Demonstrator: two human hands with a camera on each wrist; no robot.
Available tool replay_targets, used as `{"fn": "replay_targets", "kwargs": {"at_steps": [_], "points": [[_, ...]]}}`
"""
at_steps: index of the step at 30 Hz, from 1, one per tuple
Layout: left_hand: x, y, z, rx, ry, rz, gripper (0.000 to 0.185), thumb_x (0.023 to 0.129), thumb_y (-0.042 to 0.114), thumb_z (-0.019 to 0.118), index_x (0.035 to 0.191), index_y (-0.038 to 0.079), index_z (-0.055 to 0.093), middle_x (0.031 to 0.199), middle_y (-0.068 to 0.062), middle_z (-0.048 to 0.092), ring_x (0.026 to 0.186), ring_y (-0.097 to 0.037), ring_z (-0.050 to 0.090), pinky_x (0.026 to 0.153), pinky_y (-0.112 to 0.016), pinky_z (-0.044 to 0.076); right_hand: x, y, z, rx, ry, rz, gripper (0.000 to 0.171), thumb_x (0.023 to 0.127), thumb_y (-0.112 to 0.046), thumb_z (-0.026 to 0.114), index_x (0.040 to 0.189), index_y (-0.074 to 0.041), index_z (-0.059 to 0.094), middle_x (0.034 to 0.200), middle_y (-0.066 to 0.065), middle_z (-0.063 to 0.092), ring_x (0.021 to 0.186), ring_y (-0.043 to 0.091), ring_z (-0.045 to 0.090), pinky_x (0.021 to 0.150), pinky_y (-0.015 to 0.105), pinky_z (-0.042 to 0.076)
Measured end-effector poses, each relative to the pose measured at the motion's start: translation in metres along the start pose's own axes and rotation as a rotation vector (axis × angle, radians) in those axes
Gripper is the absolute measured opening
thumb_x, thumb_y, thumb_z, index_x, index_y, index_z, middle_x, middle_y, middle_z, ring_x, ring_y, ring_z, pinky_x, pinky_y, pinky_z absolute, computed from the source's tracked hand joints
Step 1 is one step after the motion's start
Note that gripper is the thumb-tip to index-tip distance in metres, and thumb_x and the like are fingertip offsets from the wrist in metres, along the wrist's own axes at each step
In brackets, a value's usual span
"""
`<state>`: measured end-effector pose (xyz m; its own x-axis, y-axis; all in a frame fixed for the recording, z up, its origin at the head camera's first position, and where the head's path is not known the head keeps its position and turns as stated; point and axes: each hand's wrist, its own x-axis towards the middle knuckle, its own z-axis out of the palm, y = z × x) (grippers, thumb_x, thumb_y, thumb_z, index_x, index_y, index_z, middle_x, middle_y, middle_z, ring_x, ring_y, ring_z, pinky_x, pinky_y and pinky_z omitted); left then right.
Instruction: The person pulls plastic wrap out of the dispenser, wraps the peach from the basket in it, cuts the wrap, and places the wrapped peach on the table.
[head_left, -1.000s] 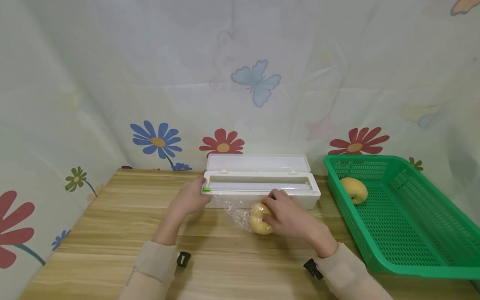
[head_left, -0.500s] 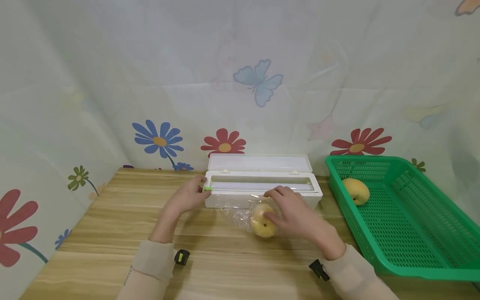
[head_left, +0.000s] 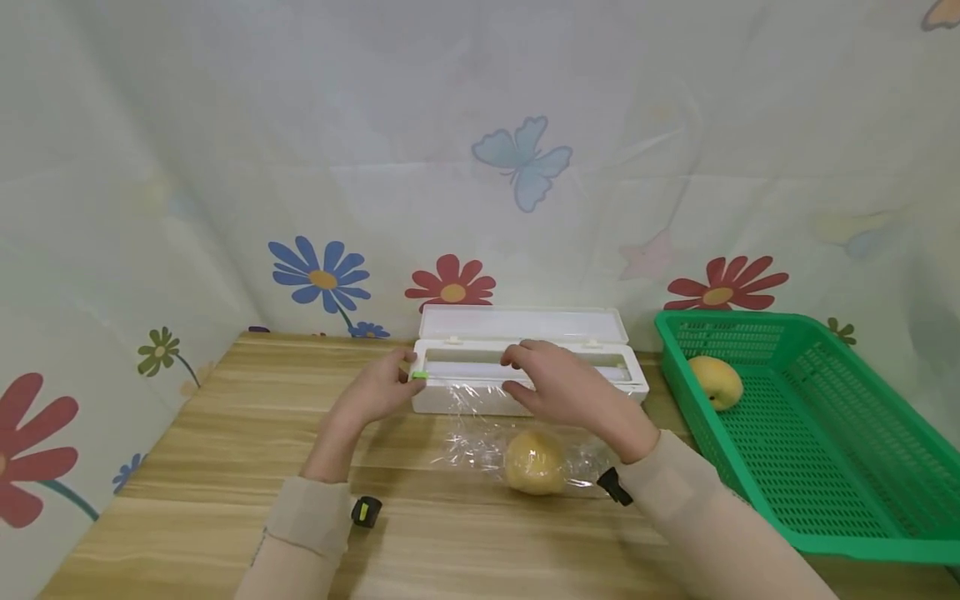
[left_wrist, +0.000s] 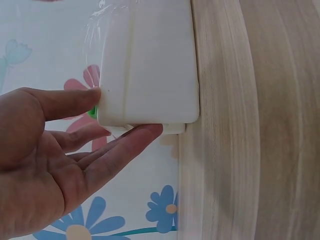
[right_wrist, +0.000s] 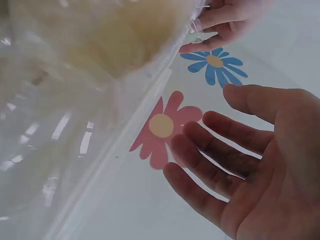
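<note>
Film dispenser (head_left: 468,400), long axis crosswise

Fruit (head_left: 535,463) before film dispenser (head_left: 465,402), basket (head_left: 862,546) at right, second fruit (head_left: 717,384) inside it

Free passage: left edge of the surface (head_left: 187,475). Obstacles: near the back edge, a white box (head_left: 480,402); before it, clear film (head_left: 483,442) over a fruit (head_left: 534,465); toward the right, a green basket (head_left: 825,467), a narrow gap dividing basket from box.
</note>
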<state>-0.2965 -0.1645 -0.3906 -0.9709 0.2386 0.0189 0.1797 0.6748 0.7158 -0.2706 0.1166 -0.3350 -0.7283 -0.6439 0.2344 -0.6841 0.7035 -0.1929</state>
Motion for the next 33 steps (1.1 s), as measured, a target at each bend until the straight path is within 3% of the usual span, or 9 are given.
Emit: {"fn": "replay_targets", "kwargs": {"at_steps": [6, 12, 20, 25, 29, 33], "points": [[0.0, -0.004, -0.001, -0.02, 0.005, -0.005, 0.046, 0.098, 0.011, 0.067, 0.135, -0.009, 0.05, 0.101, -0.019, 0.067, 0.085, -0.025, 0.065, 0.072, -0.037, 0.055, 0.038, -0.014, -0.005, -0.037, -0.115, -0.052, 0.017, 0.097, -0.016, 0.071, 0.109, -0.004, 0.072, 0.101, 0.004, 0.071, 0.093, 0.021, 0.066, 0.08, 0.04, 0.055], [-0.001, -0.005, -0.004, -0.015, 0.007, -0.012, 0.043, 0.097, 0.012, 0.064, 0.134, -0.006, 0.052, 0.097, -0.017, 0.067, 0.08, -0.024, 0.062, 0.069, -0.035, 0.052, 0.077, -0.021, 0.013, -0.057, -0.19, -0.147, 0.013, 0.098, 0.0, 0.065, 0.104, -0.003, 0.076, 0.103, 0.008, 0.075, 0.097, 0.024, 0.069, 0.087, 0.038, 0.056], [0.002, -0.006, 0.002, -0.04, 0.02, 0.01, 0.052, 0.096, 0.04, 0.072, 0.123, -0.001, 0.056, 0.08, -0.008, 0.063, 0.066, -0.02, 0.055, 0.057, -0.032, 0.044, 0.102, -0.031, 0.024, -0.076, -0.25, -0.118, 0.024, 0.095, 0.011, 0.062, 0.107, -0.003, 0.077, 0.103, 0.008, 0.074, 0.094, 0.023, 0.067, 0.088, 0.036, 0.055], [0.004, 0.001, 0.015, 0.007, 0.109, -0.028, 0.067, 0.089, 0.054, 0.074, 0.126, 0.002, 0.056, 0.095, -0.01, 0.066, 0.081, -0.025, 0.06, 0.069, -0.039, 0.05, 0.104, -0.031, 0.023, -0.058, -0.255, -0.081, 0.026, 0.091, 0.012, 0.066, 0.108, -0.003, 0.077, 0.1, 0.009, 0.074, 0.089, 0.021, 0.064, 0.086, 0.037, 0.055], [0.001, 0.006, 0.019, 0.036, 0.129, -0.042, 0.072, 0.088, 0.045, 0.08, 0.137, 0.001, 0.05, 0.111, -0.013, 0.066, 0.093, -0.029, 0.062, 0.082, -0.045, 0.052, 0.107, -0.03, 0.024, -0.053, -0.245, -0.081, 0.02, 0.093, 0.009, 0.066, 0.106, -0.002, 0.077, 0.098, 0.01, 0.074, 0.083, 0.021, 0.063, 0.081, 0.037, 0.055], [0.0, 0.009, 0.018, 0.036, 0.113, -0.051, 0.069, 0.089, 0.03, 0.082, 0.137, -0.004, 0.047, 0.114, -0.016, 0.065, 0.096, -0.029, 0.062, 0.086, -0.045, 0.053, 0.109, -0.03, 0.025, -0.023, -0.232, -0.091, 0.018, 0.098, 0.004, 0.063, 0.109, -0.001, 0.076, 0.103, 0.011, 0.075, 0.09, 0.023, 0.068, 0.087, 0.037, 0.056]]}}
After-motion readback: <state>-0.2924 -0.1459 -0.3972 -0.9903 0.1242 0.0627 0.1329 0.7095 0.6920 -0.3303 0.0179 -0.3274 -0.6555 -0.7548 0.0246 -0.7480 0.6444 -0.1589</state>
